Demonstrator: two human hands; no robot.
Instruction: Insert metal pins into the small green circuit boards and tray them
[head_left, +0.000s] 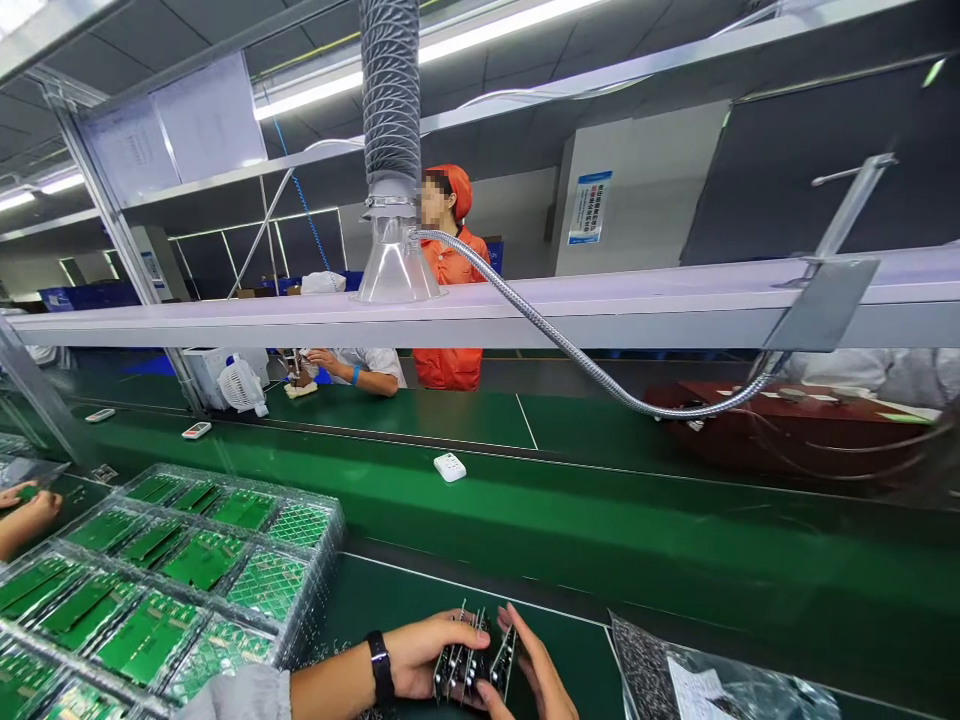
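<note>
Above the green mat [562,620], near the bottom edge of the view, my left hand [420,655] is closed around several small circuit boards [465,665]. They stand on edge side by side, with dark rounded parts on them and thin metal pins at the top. My right hand [541,678] has its thumb and fingers on the rightmost board [504,655], which tilts slightly away from the others. The lower part of the bunch is partly hidden by my fingers. A black band [380,668] circles my left wrist.
Left of me lies a clear divided tray [337,530] full of green circuit boards [199,558]. A plastic bag [750,685] is at the right. Beyond runs a green belt [637,540] carrying a white block [450,467]. Overhead hangs a duct [391,100]. Co-workers' hands show at left and across.
</note>
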